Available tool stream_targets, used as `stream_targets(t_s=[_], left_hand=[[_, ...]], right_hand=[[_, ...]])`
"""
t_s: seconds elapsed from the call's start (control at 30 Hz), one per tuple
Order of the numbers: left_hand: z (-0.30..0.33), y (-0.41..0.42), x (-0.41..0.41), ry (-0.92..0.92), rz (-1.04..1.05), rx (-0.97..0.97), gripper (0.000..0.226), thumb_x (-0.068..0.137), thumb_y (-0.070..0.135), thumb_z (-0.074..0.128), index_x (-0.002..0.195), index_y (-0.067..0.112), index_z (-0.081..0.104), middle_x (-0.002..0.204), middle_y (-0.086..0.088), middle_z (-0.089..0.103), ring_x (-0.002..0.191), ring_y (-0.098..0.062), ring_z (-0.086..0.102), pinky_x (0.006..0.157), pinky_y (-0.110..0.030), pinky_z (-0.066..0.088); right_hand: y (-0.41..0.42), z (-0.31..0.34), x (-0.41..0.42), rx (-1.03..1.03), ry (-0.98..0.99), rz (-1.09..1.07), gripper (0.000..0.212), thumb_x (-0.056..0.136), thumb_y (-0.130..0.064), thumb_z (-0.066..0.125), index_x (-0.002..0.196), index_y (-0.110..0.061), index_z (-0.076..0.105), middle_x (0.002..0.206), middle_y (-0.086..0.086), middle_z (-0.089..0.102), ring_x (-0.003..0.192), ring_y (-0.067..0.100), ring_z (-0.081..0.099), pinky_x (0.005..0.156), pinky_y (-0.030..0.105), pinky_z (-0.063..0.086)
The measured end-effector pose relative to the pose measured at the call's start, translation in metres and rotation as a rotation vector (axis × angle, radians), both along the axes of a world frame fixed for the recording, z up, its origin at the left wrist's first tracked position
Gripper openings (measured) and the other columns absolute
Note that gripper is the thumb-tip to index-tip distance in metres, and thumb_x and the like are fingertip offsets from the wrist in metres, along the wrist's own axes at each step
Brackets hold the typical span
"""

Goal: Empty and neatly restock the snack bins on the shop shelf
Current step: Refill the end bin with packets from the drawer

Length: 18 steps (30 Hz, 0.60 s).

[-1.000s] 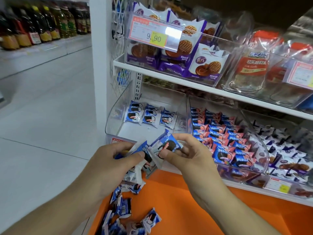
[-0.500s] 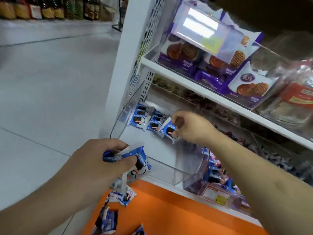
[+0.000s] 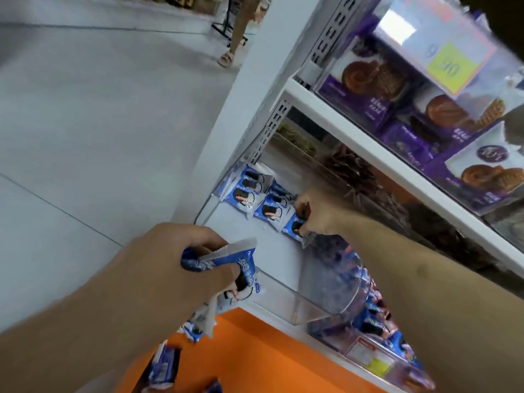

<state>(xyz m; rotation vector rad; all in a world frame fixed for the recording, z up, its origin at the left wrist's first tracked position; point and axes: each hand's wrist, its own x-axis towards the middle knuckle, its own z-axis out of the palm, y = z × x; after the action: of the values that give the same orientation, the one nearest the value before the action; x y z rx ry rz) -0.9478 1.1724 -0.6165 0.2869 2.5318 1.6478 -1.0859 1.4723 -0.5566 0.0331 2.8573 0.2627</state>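
A clear plastic bin [image 3: 326, 304] sits at the left end of the lower white shelf. Along its back lie a few blue cookie packets [image 3: 249, 194] in a row. My right hand [image 3: 314, 214] reaches into the bin and pinches one blue packet [image 3: 295, 226] at the right end of that row. My left hand [image 3: 175, 276] hovers in front of the bin and grips a bunch of the same blue packets [image 3: 226, 268], some dangling below it.
More blue packets [image 3: 164, 370] lie on the orange surface [image 3: 255, 361] below. A neighbouring bin [image 3: 377, 336] holds several blue packets. Purple biscuit boxes [image 3: 397, 109] fill the upper shelf behind a price tag [image 3: 442, 63]. A person's legs [image 3: 238, 32] stand in the aisle.
My right hand took a packet from the left hand's bunch, carried it into the bin and set it down by the back row. The view has swung left and tilted.
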Motion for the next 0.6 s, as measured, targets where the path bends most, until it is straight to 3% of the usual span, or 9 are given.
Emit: stream_targets(t_s=[0.07,0.2,0.37,0.47,0.53,0.6], left_hand=[[-0.008,0.0,-0.006,-0.026,0.037,-0.035,0.049,0.064,0.053,0.084,0.091,0.08,0.054,0.076,0.042,0.063,0.065,0.007,0.066,0.063,-0.028,0.057],[-0.001,0.0,-0.006,-0.062,-0.018,-0.069,0.056,0.067,0.058,0.082,0.087,0.09,0.041,0.084,0.058,0.052,0.076,0.021,0.06,0.066,-0.016,0.049],[0.015,-0.007,0.009,-0.081,-0.015,0.022,0.011,0.077,0.051,0.079,0.081,0.056,0.07,0.078,0.04,0.066,0.074,0.013,0.066,0.055,-0.013,0.052],[0.032,-0.009,0.017,-0.172,-0.031,0.159,0.014,0.085,0.042,0.077,0.084,0.046,0.063,0.083,0.017,0.073,0.072,0.011,0.067,0.05,-0.006,0.046],[0.042,-0.011,0.021,-0.225,-0.004,0.224,0.02,0.084,0.042,0.078,0.086,0.048,0.059,0.088,0.012,0.07,0.075,0.012,0.067,0.05,-0.004,0.045],[0.044,-0.012,0.021,-0.254,0.027,0.279,0.022,0.08,0.046,0.08,0.098,0.047,0.067,0.096,0.013,0.072,0.077,-0.002,0.072,0.062,-0.009,0.052]], right_hand=[[0.002,-0.001,0.002,0.005,-0.011,0.003,0.037,0.067,-0.025,0.098,0.086,-0.025,0.067,0.087,-0.008,0.067,0.081,0.017,0.065,0.068,0.032,0.056],[0.001,-0.002,0.004,0.034,-0.015,0.019,0.036,0.067,-0.028,0.097,0.08,-0.028,0.064,0.087,-0.008,0.066,0.082,0.018,0.065,0.069,0.033,0.056],[-0.005,0.007,0.014,0.074,0.035,0.072,0.037,0.071,-0.034,0.091,0.093,-0.031,0.061,0.095,-0.009,0.061,0.086,0.017,0.061,0.067,0.031,0.05],[-0.019,0.025,0.031,0.047,0.087,0.111,0.028,0.082,-0.022,0.078,0.105,-0.028,0.062,0.103,-0.004,0.062,0.091,0.02,0.062,0.076,0.04,0.059],[-0.035,0.039,0.055,-0.193,0.155,0.091,0.024,0.09,-0.012,0.068,0.109,-0.026,0.064,0.107,-0.003,0.065,0.095,0.02,0.065,0.086,0.041,0.059],[-0.059,0.054,0.092,-0.696,0.142,0.043,0.022,0.094,-0.007,0.068,0.11,-0.021,0.069,0.106,0.002,0.071,0.097,0.021,0.068,0.091,0.039,0.059]])
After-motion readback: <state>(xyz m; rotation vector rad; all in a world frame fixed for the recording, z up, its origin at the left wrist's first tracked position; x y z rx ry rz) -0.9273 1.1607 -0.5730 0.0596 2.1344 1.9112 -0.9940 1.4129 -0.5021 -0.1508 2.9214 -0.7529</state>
